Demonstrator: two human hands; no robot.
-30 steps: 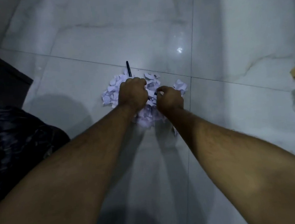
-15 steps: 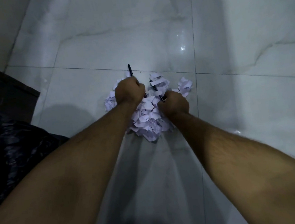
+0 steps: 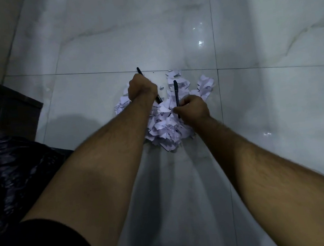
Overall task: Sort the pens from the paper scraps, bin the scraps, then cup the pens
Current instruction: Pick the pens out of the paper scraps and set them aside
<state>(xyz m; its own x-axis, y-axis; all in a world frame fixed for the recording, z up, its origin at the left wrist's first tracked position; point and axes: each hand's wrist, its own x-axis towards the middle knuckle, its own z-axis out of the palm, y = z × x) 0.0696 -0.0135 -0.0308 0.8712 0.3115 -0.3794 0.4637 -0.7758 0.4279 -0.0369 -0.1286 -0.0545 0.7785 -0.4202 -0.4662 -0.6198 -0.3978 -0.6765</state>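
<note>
A heap of white paper scraps (image 3: 165, 130) lies on the marble floor in the middle of the view. My left hand (image 3: 142, 88) is closed around a black pen (image 3: 139, 70) whose ends stick out beyond the fist on both sides. My right hand (image 3: 194, 108) grips a second black pen (image 3: 176, 90) near its lower end, and the pen points away from me above the scraps. No cup or bin can be made out clearly.
A crumpled black plastic bag (image 3: 16, 173) lies at the left edge, beside dark wooden furniture (image 3: 8, 107). Glossy floor tiles (image 3: 272, 104) stretch to the right and beyond the heap.
My right hand has drawn its pen up out of the scraps, so most of its length now shows. The left fist stays closed on its pen. The camera has tilted slightly.
</note>
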